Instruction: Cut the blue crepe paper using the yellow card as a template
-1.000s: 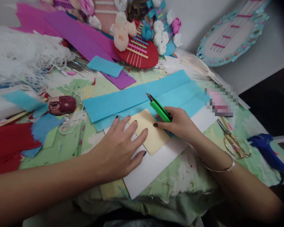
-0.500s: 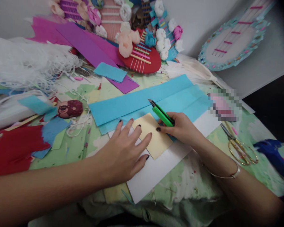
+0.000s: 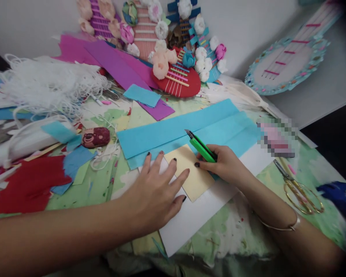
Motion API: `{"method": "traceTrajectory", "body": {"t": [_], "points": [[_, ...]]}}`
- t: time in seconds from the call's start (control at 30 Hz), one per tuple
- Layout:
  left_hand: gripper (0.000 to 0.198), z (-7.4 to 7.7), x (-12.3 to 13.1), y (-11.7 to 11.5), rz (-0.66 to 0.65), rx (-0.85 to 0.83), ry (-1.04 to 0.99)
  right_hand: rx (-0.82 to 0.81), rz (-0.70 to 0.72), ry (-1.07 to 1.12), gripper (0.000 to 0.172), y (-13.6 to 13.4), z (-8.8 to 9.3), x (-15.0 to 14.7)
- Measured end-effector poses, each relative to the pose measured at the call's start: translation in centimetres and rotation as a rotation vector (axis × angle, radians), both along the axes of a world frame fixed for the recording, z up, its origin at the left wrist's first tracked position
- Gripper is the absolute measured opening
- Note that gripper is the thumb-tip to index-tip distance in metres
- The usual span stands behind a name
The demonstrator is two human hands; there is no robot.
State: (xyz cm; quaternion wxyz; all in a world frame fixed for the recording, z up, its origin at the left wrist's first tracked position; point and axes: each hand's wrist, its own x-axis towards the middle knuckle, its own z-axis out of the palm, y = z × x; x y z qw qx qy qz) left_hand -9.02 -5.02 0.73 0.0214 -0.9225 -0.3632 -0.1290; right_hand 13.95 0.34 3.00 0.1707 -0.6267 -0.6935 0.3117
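My left hand (image 3: 158, 188) lies with fingers spread over a white sheet (image 3: 187, 231), its fingertips at the left edge of a cream paper rectangle (image 3: 192, 177). Gripped in my right hand (image 3: 223, 163) is a green utility knife (image 3: 203, 149), its dark tip pointing up and left above blue paper. That hand rests at the right side of the cream rectangle. Behind both hands, a long folded blue crepe paper strip (image 3: 173, 125) stretches across the table, partly over the white sheet.
Gold-handled scissors (image 3: 300, 190) lie at the right, near a blurred-out pink item (image 3: 276, 140). White string (image 3: 54, 84) is heaped at the left behind red paper (image 3: 31, 182) and a maroon case (image 3: 96, 137). Decorated paper instruments, one a red guitar shape (image 3: 187, 82), stand along the wall.
The whole view has shifted, so everything sits slightly lower and farther right. Both hands keep nearly the same pose over the papers, and the knife stays in my right hand.
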Motion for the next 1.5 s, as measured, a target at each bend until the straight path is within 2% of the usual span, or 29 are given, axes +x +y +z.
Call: {"method": "traceTrajectory", "body": {"t": [0.8, 1.07, 1.2, 1.3, 1.4, 1.5], "points": [[0.047, 0.3, 0.0, 0.2, -0.004, 0.014, -0.001, 0.003, 0.017, 0.035, 0.023, 0.2, -0.4, 0.3], [0.059, 1.3, 0.4, 2.3, -0.177, -0.010, 0.013, 0.017, 0.028, 0.019, 0.020, 0.1, -0.4, 0.4], [0.062, 1.3, 1.5, 3.4, -0.143, 0.033, 0.039, 0.015, 0.025, 0.051, 0.018, 0.1, -0.5, 0.2], [0.069, 1.1, 2.3, 3.7, -0.090, 0.061, 0.071, -0.024, 0.018, 0.172, 0.020, 0.0, -0.1, 0.1], [0.075, 1.2, 2.8, 3.8, -0.065, 0.064, 0.100, -0.158, -0.035, 0.425, 0.025, -0.2, 0.9, 0.4], [0.075, 1.5, 3.0, 3.8, -0.067, 0.054, 0.122, -0.208, -0.112, 0.679, 0.024, -0.1, 2.2, 1.3]]}}
